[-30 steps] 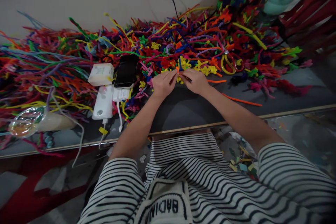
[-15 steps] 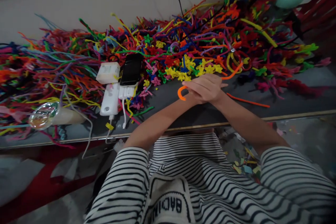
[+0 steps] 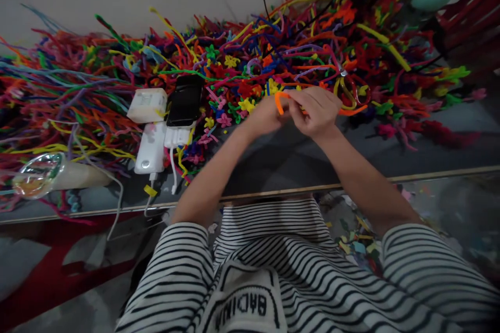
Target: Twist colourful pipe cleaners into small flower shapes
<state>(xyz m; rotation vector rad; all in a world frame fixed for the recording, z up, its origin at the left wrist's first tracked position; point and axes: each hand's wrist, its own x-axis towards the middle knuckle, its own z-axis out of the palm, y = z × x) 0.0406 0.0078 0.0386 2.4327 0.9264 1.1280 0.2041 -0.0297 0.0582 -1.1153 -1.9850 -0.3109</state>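
An orange pipe cleaner with a bent, hooked end runs between my two hands above the dark table. My right hand is closed on it, fingers curled and pinched together. My left hand is closed at the hooked end, its fingertips partly hidden behind the right hand. To the right of my right hand an orange length sticks out; whether it belongs to the same pipe cleaner I cannot tell. Scissors with red and yellow handles lie just beyond it. Small yellow pipe-cleaner flowers lie behind my hands.
A deep heap of coloured pipe cleaners spans the back of the table. To the left are a black phone, a white box, a white power bank with cables, and a tipped plastic cup.
My hands have come up and apart from their crossed position, farther over the table. The hooked orange end has moved up and slightly right. The straight orange piece on the table at right no longer shows there.
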